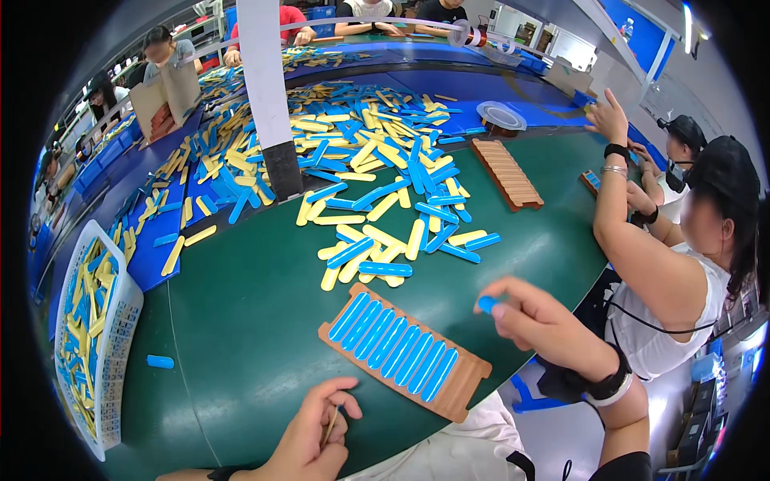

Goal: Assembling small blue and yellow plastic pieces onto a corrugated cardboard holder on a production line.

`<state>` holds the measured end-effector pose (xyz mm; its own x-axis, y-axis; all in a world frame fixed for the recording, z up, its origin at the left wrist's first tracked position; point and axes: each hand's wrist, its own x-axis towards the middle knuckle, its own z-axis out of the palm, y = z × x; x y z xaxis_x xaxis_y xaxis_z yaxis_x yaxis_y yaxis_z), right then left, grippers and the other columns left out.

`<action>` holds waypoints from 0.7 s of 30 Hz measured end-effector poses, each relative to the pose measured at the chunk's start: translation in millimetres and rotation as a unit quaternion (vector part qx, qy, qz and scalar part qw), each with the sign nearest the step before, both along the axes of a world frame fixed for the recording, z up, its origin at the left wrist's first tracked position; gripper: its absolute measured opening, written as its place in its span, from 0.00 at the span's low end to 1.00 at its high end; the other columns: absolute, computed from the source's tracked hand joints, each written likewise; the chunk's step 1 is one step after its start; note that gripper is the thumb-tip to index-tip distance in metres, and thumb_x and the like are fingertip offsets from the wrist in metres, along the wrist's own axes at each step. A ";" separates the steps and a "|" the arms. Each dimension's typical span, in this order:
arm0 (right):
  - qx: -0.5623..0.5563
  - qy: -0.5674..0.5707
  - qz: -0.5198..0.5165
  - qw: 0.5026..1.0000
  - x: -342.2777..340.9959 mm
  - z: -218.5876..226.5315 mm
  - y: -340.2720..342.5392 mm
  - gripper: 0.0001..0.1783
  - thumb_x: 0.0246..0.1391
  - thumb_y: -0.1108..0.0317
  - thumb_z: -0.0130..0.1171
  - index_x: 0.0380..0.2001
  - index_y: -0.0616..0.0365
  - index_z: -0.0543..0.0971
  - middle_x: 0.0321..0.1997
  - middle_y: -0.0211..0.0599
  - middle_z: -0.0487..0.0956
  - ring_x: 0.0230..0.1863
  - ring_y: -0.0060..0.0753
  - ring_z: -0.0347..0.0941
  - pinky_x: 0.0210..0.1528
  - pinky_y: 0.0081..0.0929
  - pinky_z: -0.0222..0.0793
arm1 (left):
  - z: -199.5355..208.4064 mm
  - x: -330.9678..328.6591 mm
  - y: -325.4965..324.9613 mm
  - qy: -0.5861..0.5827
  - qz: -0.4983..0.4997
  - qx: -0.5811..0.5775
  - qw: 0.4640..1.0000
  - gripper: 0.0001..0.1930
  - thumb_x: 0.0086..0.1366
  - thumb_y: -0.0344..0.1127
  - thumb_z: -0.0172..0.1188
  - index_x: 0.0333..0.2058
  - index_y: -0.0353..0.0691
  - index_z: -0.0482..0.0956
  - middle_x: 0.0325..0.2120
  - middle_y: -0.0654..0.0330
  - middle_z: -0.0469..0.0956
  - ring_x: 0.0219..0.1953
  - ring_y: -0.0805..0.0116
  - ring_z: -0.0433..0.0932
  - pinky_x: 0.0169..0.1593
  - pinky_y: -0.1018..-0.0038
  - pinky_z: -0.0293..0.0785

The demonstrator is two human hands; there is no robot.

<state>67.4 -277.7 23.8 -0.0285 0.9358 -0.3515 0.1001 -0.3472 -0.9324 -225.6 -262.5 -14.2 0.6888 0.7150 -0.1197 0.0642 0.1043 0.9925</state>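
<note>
In front of me a brown slotted tray (465,394) lies slanted on the green table, with several blue strips (393,346) side by side in its grooves. To the right of the tray, my right hand (545,325) is raised, pinching a blue strip (487,304) between thumb and fingers; most of that strip is hidden. My left hand (309,429) is beside the tray's near left side. Its fingers curl around a thin yellowish strip (330,425), seen edge-on. Beyond the tray lies a loose pile of blue and yellow strips (385,200).
A white basket (120,353) full of strips stands at the left; a single blue strip (160,361) lies near it. Another brown tray (507,175) and a clear round dish (501,116) sit farther back. A white post (269,88) rises from the pile. A co-worker (682,264) sits close at right.
</note>
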 end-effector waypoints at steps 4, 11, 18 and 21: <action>-0.008 -0.180 0.205 0.962 9.4 5.3 -1.8 0.12 0.58 0.69 0.39 0.45 0.58 0.63 0.21 0.27 0.65 0.24 0.22 0.61 0.30 0.20 0.60 | -1.9 -0.4 -0.7 -0.042 0.052 -0.085 0.994 0.20 0.62 0.24 0.38 0.54 0.35 0.58 0.35 0.62 0.67 0.24 0.81 0.56 0.29 0.87 0.55; -0.155 -0.115 0.233 0.953 15.1 5.9 18.2 0.13 0.55 0.65 0.51 0.41 0.59 0.67 0.18 0.26 0.70 0.15 0.16 0.59 0.20 0.18 0.58 | 6.6 4.8 3.6 0.000 0.117 -0.056 0.992 0.16 0.70 0.37 0.37 0.51 0.35 0.64 0.30 0.59 0.73 0.20 0.83 0.62 0.22 0.88 0.57; -0.024 -0.257 0.229 0.938 7.4 -18.1 27.2 0.26 0.44 0.60 0.64 0.43 0.56 0.65 0.17 0.33 0.69 0.21 0.26 0.65 0.24 0.24 0.59 | 4.5 2.6 4.1 0.009 0.099 -0.041 0.994 0.17 0.70 0.38 0.35 0.54 0.38 0.59 0.20 0.69 0.62 0.18 0.83 0.56 0.22 0.87 0.50; -0.050 -0.269 0.224 0.936 -4.7 -5.9 26.7 0.33 0.41 0.62 0.65 0.50 0.52 0.61 0.20 0.38 0.70 0.25 0.32 0.67 0.27 0.27 0.61 | -8.3 2.5 2.6 0.005 0.094 -0.035 0.995 0.15 0.70 0.38 0.36 0.50 0.38 0.62 0.22 0.68 0.63 0.20 0.83 0.57 0.23 0.87 0.51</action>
